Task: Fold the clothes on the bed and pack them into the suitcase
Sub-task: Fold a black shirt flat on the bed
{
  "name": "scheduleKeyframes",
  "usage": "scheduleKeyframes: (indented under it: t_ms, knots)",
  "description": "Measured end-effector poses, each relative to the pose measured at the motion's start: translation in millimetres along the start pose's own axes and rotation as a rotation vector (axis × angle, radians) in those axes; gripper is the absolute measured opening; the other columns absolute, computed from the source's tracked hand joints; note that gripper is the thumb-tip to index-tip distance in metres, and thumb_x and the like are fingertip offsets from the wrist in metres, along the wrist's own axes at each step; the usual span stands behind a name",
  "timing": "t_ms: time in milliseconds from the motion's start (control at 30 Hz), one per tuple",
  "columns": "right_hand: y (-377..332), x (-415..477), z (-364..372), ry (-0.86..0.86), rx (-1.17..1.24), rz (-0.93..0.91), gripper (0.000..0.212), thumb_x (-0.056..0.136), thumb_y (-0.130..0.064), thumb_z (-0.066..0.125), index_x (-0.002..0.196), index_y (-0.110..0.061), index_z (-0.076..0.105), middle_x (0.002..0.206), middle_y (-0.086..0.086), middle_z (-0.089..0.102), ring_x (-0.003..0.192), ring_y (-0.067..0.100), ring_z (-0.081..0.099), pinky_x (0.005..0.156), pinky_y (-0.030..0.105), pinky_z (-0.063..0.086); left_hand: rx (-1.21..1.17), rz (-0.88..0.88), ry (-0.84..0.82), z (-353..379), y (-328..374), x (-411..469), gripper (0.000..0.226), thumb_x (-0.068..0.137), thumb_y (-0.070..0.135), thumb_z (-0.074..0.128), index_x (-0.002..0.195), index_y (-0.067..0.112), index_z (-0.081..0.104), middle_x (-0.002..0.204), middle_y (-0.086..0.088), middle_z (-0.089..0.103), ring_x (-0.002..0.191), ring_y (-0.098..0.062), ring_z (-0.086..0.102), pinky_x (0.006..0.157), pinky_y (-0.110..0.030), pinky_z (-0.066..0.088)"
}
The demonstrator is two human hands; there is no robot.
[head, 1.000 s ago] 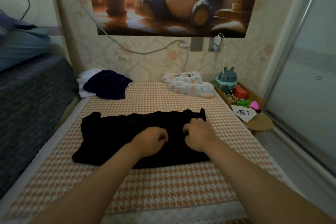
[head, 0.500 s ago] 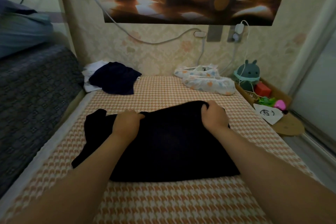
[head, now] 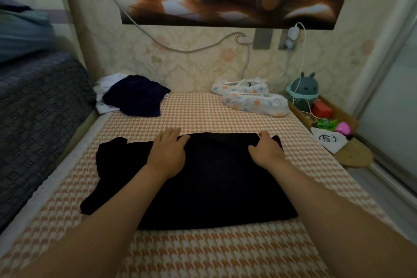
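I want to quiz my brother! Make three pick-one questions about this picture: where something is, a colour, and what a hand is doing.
1. Where is the navy pile?
A. far left on the bed
B. on the floor
C. in a box

2. What colour is the shirt?
A. red
B. black
C. yellow

3. What is the left hand doing?
A. holding a cup
B. waving in air
C. lying flat on the shirt

Answers:
1 A: it sits at the bed's far left corner.
2 B: it looks black against the checked cover.
3 C: its fingers lie straight on the shirt.
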State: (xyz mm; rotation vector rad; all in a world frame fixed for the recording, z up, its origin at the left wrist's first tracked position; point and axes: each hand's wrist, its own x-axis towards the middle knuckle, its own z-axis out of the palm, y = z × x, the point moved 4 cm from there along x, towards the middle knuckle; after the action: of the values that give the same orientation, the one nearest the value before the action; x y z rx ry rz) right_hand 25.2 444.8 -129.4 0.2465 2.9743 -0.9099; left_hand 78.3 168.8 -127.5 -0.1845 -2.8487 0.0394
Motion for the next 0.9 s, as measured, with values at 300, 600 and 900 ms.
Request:
scheduleKeyframes:
  t_ms: [300, 600, 900]
  knots:
    - [11, -80, -16, -0.027, -0.23, -0.13, 0.068, 0.094, -0.019, 0.049, 0.152, -0.023, 0.014, 0.098, 0.007, 0.06, 0.082, 0.027, 0.061, 0.069, 0.036, 0.048, -0.34, 0.25, -0.311, -9, 63, -90, 0.073, 0.083, 0.076, 0.042, 0.146, 0.039, 0.037, 0.156, 0.013, 0.026, 0.145, -0.012, 0.019, 0.12, -0.032, 0.018]
    - [35, -127, -30, 0.001, 0.019, -0.076, 0.033, 0.098, -0.014, 0.036, 0.13, -0.023, 0.037, 0.097, 0.007, 0.059, 0.081, 0.023, 0.059, 0.068, 0.037, 0.048, -0.436, 0.215, -0.127, -10, 79, -115, 0.033, 0.1, 0.035, 0.05, 0.131, 0.031, 0.06, 0.147, 0.013, 0.045, 0.142, -0.011, 0.031, 0.115, -0.023, 0.021]
    - [42, -142, -37, -0.125, -0.63, -0.106, 0.034, 0.09, -0.02, 0.055, 0.124, -0.026, 0.056, 0.134, 0.009, 0.046, 0.125, 0.031, 0.042, 0.112, 0.048, 0.028, -0.366, 0.436, 0.075, -38, 97, -130, 0.03, 0.099, 0.038, 0.039, 0.098, 0.025, 0.067, 0.097, 0.013, 0.061, 0.086, -0.004, 0.053, 0.074, -0.025, 0.05]
